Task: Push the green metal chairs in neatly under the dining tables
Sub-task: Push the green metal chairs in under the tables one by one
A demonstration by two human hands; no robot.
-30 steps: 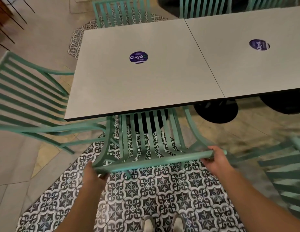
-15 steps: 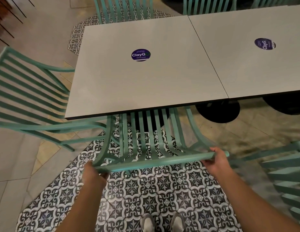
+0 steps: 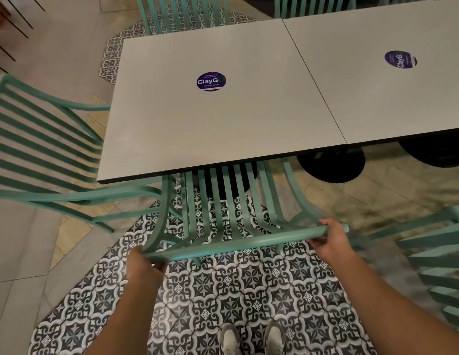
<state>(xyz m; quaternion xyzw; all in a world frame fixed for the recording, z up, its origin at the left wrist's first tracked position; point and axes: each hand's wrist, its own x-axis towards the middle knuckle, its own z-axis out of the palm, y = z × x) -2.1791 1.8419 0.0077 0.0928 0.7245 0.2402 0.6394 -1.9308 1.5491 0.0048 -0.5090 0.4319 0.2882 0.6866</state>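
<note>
Patterned black-and-white floor tiles lay under both hands. The left hand and right hand gripped the top rail of a green slatted metal chair, its seat tucked beneath the smooth pale table ahead.

Warm, even indoor light, moderately bright. Soft sheen on the pale desk top, no hard glare. Deep shadow beneath around the dark pedestal bases. Wide-angle bending at the edges. Motion blur on the right-hand chair and nearby floor; centre sharp.
</note>
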